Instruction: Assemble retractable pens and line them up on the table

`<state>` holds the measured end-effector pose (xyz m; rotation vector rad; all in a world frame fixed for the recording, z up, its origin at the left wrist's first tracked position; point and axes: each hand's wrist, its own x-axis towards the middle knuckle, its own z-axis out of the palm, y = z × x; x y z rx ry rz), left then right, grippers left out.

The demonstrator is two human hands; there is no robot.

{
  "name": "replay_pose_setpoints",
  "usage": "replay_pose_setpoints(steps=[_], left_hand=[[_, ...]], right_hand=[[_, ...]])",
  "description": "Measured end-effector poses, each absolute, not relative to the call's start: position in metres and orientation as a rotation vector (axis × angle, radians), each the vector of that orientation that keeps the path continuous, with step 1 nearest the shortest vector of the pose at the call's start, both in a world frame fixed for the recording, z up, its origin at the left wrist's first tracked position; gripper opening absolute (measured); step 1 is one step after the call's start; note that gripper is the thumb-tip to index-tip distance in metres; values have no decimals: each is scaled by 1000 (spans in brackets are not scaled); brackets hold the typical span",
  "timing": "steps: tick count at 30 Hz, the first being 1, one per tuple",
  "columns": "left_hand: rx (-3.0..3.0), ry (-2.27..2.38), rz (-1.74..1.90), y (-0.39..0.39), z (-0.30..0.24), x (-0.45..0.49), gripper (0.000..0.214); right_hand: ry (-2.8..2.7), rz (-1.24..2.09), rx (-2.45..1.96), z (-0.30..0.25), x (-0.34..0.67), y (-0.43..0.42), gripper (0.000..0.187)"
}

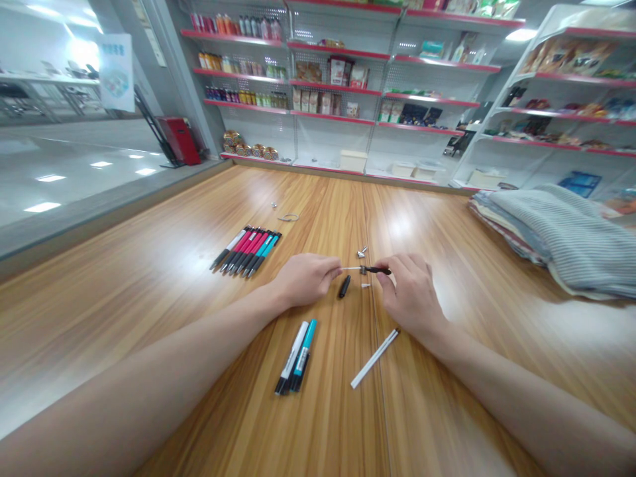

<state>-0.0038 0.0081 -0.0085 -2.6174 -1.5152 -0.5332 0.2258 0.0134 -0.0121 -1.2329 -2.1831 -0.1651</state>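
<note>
My left hand (309, 278) is closed in a pinch on one end of a thin white pen refill (352, 267). The refill's other end meets a slim black pen part (380, 270), pinched between the thumb and fingers of my right hand (410, 291). Between my hands on the table lie a short black pen grip (344, 286), a small white piece (366, 285) and some small metal pen tips (361, 254). Nearer to me are a white pen barrel (293, 354), a teal pen barrel (305, 351) and white refills (373, 359) side by side.
At the left, several assembled pens (247, 252) lie in a slanted row. Behind them are a wire ring (289, 217) and a tiny metal piece (273, 205). Folded cloths (571, 238) are stacked at the right. Stocked shelves (338, 86) stand beyond the wooden table (163, 285).
</note>
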Motion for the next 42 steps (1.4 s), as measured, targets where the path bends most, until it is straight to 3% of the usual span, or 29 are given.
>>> replay_pose_setpoints(steps=[12,31,42], left_hand=[[-2626,-1486,-557,8,-10,-3,31],[-2845,-1301,-652,3,-14,1,25],[-2809,-1289,-671,2,-11,0,23]], right_hand=[[-2165,-185,-1219,-11,226,13,13],[-2270,92,-703,-12,223,11,16],[-2236,106,-716,-9,222,6,21]])
